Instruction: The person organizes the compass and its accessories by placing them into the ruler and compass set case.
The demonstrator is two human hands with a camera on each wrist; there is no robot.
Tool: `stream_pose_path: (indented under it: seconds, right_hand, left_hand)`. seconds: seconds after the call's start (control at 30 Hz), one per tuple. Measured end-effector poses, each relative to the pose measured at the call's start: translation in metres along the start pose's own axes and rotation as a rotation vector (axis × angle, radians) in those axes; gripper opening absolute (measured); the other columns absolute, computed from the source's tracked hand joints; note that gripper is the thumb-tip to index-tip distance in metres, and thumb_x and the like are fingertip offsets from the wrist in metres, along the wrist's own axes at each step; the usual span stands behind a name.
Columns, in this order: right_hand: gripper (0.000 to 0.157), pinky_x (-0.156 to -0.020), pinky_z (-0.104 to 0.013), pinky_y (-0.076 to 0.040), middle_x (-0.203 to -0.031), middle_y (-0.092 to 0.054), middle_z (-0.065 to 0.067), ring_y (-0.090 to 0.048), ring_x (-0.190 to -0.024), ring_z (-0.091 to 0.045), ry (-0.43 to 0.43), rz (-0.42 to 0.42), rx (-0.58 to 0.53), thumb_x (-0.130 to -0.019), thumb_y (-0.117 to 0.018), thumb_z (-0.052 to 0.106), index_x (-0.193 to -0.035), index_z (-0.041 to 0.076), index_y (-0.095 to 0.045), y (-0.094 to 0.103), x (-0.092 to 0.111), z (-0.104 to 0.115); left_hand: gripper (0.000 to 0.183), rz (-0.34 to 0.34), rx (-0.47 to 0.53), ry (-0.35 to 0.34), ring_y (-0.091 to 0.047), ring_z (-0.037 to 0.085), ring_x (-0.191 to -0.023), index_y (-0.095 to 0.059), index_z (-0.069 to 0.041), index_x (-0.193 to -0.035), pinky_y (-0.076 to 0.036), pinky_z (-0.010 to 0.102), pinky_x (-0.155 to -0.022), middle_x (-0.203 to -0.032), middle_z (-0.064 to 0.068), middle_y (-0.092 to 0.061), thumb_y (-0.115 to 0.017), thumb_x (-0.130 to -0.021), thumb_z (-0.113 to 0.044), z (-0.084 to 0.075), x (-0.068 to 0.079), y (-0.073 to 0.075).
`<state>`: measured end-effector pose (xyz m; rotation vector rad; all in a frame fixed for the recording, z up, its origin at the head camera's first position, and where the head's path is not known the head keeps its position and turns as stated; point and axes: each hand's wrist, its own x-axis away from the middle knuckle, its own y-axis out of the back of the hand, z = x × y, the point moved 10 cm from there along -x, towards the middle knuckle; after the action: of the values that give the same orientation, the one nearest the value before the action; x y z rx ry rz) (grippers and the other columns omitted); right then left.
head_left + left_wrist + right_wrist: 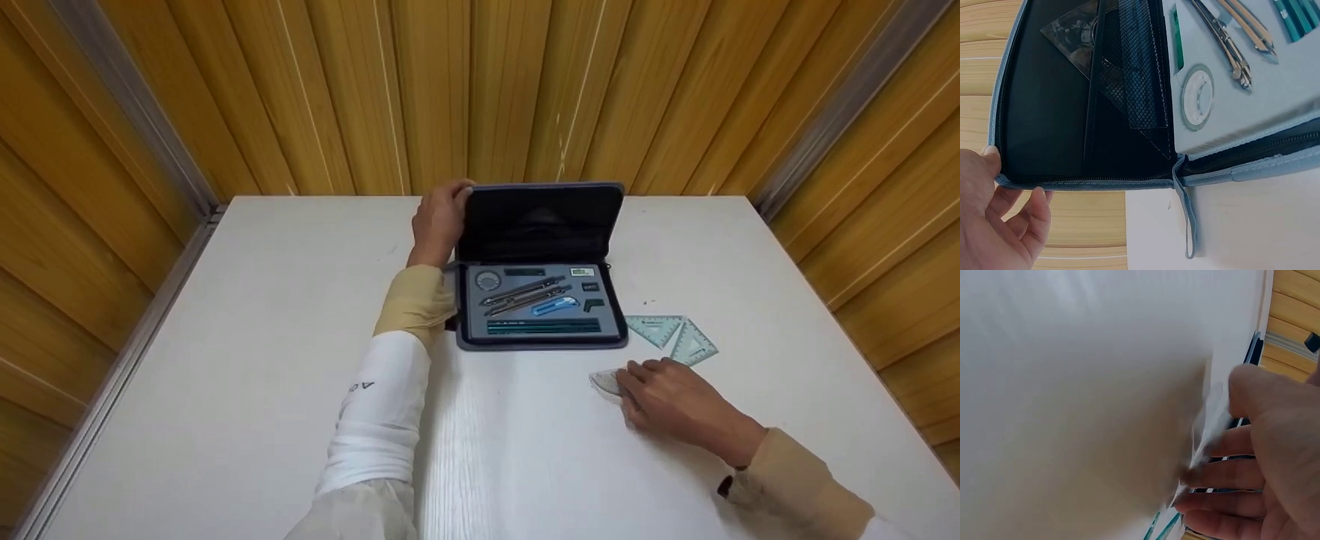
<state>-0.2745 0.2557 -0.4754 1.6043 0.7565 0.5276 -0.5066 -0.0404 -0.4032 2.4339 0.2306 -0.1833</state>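
A zippered drawing-set case (541, 347) lies unfolded on the table, its dark lid (536, 217) raised. My left hand (439, 221) grips the lid's upper left corner, thumb inside and fingers behind in the left wrist view. The grey tray (1247, 101) holds two compasses (525, 296), a blue cutter (555, 305), dark green pencils (544, 326) and a round white disc (1197, 97). Low over the table in front of the case, my right hand (671, 397) pinches a clear protractor (604, 384) with a curved edge, partly hidden by the fingers.
Two greenish clear set squares (656, 328) lie right of the case, just beyond my right hand. Wood-slat walls (510, 90) rise behind the white table (247, 360) and at both sides. A strap loop (1188, 216) hangs at the case's hinge.
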Motion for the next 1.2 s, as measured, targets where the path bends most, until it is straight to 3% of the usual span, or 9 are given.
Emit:
stream_pose_path:
  seconds: [0.13,0.3,0.47,0.6,0.73,0.9,1.2]
  right_hand:
    - [0.015,-0.068,-0.038,-0.057,-0.088,-0.073,-0.012,-0.066,-0.073,-0.025,0.008,0.011,0.011,-0.088,-0.076,0.006,-0.100,0.000,-0.071,0.004,-0.001,0.003]
    - [0.026,-0.063,-0.035,-0.056,-0.081,-0.070,-0.010,-0.062,-0.068,-0.022,0.050,0.013,0.000,-0.080,-0.080,-0.007,-0.099,0.002,-0.067,0.006,0.004,0.003]
    - [0.024,-0.072,-0.038,-0.059,-0.093,-0.070,-0.008,-0.070,-0.084,-0.022,-0.013,-0.003,-0.182,-0.088,-0.075,-0.004,-0.109,0.005,-0.067,0.022,0.004,-0.012]
    - [0.020,-0.079,-0.035,-0.060,-0.106,-0.067,-0.005,-0.069,-0.094,-0.018,-0.066,-0.033,-0.315,-0.095,-0.069,-0.005,-0.113,0.005,-0.068,0.044,-0.012,-0.036]
    - [0.024,-0.080,-0.036,-0.060,-0.104,-0.067,-0.003,-0.066,-0.090,-0.014,-0.092,-0.108,-0.357,-0.095,-0.069,-0.007,-0.115,0.005,-0.070,0.067,-0.030,-0.063]
    - [0.030,-0.085,-0.042,-0.059,-0.106,-0.074,-0.005,-0.070,-0.092,-0.020,-0.128,-0.209,-0.414,-0.092,-0.071,-0.010,-0.118,0.006,-0.070,0.087,-0.053,-0.093]
    - [0.025,-0.076,-0.043,-0.059,-0.105,-0.075,-0.010,-0.071,-0.087,-0.023,-0.091,-0.373,-0.397,-0.094,-0.067,-0.011,-0.115,0.004,-0.067,0.102,-0.090,-0.119]
  left_hand:
    - [0.027,-0.012,-0.008,0.004,-0.066,0.021,-0.115,-0.074,-0.028,-0.126,-0.051,0.045,-0.094,-0.129,-0.003,-0.070,-0.053,-0.109,-0.034,0.000,-0.001,0.003]
    - [0.027,-0.017,-0.008,-0.003,-0.066,0.020,-0.116,-0.073,-0.027,-0.126,-0.052,0.044,-0.093,-0.129,-0.004,-0.070,-0.054,-0.109,-0.033,-0.001,0.000,0.001]
    - [0.027,-0.017,0.004,-0.008,-0.066,0.017,-0.115,-0.073,-0.027,-0.126,-0.052,0.042,-0.093,-0.129,-0.005,-0.070,-0.054,-0.109,-0.033,-0.002,0.001,0.000]
    - [0.027,-0.027,0.004,0.008,-0.065,0.016,-0.115,-0.074,-0.029,-0.126,-0.051,0.041,-0.094,-0.128,-0.006,-0.070,-0.054,-0.109,-0.035,-0.001,-0.001,0.002]
    - [0.027,-0.019,-0.002,0.010,-0.065,0.016,-0.114,-0.074,-0.029,-0.125,-0.051,0.040,-0.094,-0.128,-0.006,-0.070,-0.053,-0.109,-0.035,-0.001,0.000,0.001]
    - [0.028,-0.008,0.004,-0.004,-0.065,0.015,-0.114,-0.073,-0.027,-0.127,-0.051,0.040,-0.094,-0.128,-0.005,-0.070,-0.053,-0.109,-0.035,-0.005,0.002,0.000]
    - [0.028,-0.012,0.018,0.002,-0.065,0.014,-0.116,-0.073,-0.027,-0.126,-0.051,0.040,-0.095,-0.129,-0.006,-0.070,-0.053,-0.109,-0.034,-0.005,0.004,-0.001]
